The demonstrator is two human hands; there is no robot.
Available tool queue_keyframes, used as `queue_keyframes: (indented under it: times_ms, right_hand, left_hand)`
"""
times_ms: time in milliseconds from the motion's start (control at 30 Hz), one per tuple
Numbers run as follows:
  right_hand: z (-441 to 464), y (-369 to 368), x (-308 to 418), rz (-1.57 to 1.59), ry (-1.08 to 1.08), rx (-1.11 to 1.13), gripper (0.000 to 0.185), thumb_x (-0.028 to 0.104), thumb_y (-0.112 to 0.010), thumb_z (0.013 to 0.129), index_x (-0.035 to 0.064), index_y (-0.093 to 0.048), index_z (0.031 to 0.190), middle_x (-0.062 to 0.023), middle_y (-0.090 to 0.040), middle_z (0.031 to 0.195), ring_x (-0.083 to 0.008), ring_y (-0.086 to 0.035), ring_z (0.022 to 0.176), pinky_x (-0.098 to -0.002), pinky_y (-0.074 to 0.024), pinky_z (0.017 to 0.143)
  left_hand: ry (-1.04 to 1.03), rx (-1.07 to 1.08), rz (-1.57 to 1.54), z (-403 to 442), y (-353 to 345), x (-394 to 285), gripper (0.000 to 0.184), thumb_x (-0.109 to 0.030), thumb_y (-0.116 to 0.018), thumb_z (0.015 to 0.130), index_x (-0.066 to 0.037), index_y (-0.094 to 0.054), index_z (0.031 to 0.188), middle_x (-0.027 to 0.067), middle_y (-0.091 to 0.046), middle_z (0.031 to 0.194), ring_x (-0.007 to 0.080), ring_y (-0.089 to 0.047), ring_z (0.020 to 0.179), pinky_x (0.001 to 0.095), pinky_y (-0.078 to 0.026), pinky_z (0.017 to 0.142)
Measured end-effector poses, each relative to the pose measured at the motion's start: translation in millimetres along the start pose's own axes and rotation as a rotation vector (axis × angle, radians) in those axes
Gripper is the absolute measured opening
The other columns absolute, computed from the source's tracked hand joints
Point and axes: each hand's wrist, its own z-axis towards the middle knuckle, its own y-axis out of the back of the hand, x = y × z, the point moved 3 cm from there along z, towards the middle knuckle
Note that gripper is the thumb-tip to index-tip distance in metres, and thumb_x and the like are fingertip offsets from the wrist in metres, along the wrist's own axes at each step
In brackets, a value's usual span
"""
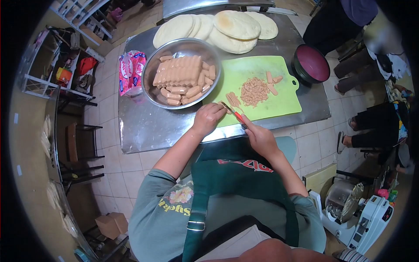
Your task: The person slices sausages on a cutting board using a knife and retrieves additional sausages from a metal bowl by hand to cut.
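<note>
My right hand (260, 137) is closed round the red handle of a knife (236, 114), whose blade reaches toward my left fingertips. At the lower left edge of the green cutting board (279, 98), my left hand (210, 117) presses a sausage piece, mostly hidden under its fingers. Just beyond the knife lie sausage strips (233, 100). Small chopped bits (255, 91) form a pile mid-board, with a few larger pieces (271, 83) to their right. A steel bowl (150, 94) full of whole sausages stands left of the board, overlapping its edge.
Flatbreads (235, 25) lie along the table's far side. A pink package (131, 73) sits left of the bowl, and a dark bowl with a reddish inside (311, 63) stands right of the board. People stand at the right. A white mixer (369, 222) is at lower right.
</note>
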Motion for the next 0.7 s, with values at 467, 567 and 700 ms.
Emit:
queue_keyframes:
  times_ms: [467, 567, 700]
  right_hand:
    - [8, -5, 11, -0.315, 0.037, 0.046, 0.052, 0.006, -0.05, 0.083, 0.0201, -0.045, 0.133, -0.0148, -0.055, 0.059, -0.0299, -0.057, 0.049, -0.0405, -0.0447, 0.045]
    - [-7, 6, 12, -0.284, -0.051, 0.123, 0.055, 0.008, -0.053, 0.083, 0.0217, -0.042, 0.135, -0.0159, -0.056, 0.065, -0.0328, -0.058, 0.055, -0.0429, -0.0464, 0.051]
    - [-26, 16, 7, -0.171, -0.183, 0.191, 0.056, 0.01, -0.054, 0.085, 0.0226, -0.038, 0.137, -0.0179, -0.059, 0.073, -0.0363, -0.06, 0.067, -0.0445, -0.0477, 0.059]
  left_hand:
    - [0.014, -0.014, 0.004, -1, -3, 2, 0.022, -0.007, -0.059, 0.068, -0.006, -0.066, 0.089, 0.0068, -0.065, 0.089, 0.0235, -0.063, 0.081, 0.0331, -0.05, 0.066]
    - [0.026, -0.007, 0.005, -1, -1, 1, 0.021, -0.007, -0.058, 0.069, -0.007, -0.066, 0.088, 0.0069, -0.065, 0.088, 0.0236, -0.063, 0.081, 0.033, -0.05, 0.066]
    - [0.017, -0.009, -0.001, 0, -1, 1, 0.021, -0.006, -0.058, 0.069, -0.007, -0.066, 0.087, 0.0067, -0.065, 0.087, 0.0233, -0.063, 0.08, 0.0329, -0.05, 0.065]
